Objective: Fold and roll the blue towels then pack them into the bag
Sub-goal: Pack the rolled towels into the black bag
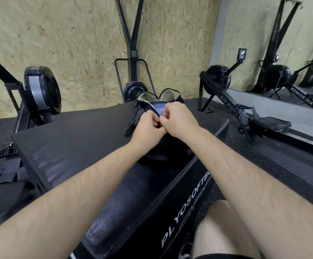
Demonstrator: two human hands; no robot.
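Observation:
A black bag [163, 146] lies on the black padded box [73, 139] ahead of me, its far end gaping with olive lining showing. Through the bag's top opening a bit of blue towel [156, 108] is visible. My left hand [148, 127] and my right hand [178, 118] meet over the near part of the opening, knuckles together, fingers curled and pinching the bag's zipper edge between them. What exactly sits between the fingertips is hidden by the hands.
Rowing machines stand left [39, 90] and right [226, 94], another machine [133, 71] against the chipboard wall behind the bag. A mirror [292, 53] fills the right wall. My bare knee [226, 230] is at the lower right beside the box side printed "PLYOSOFTBOX".

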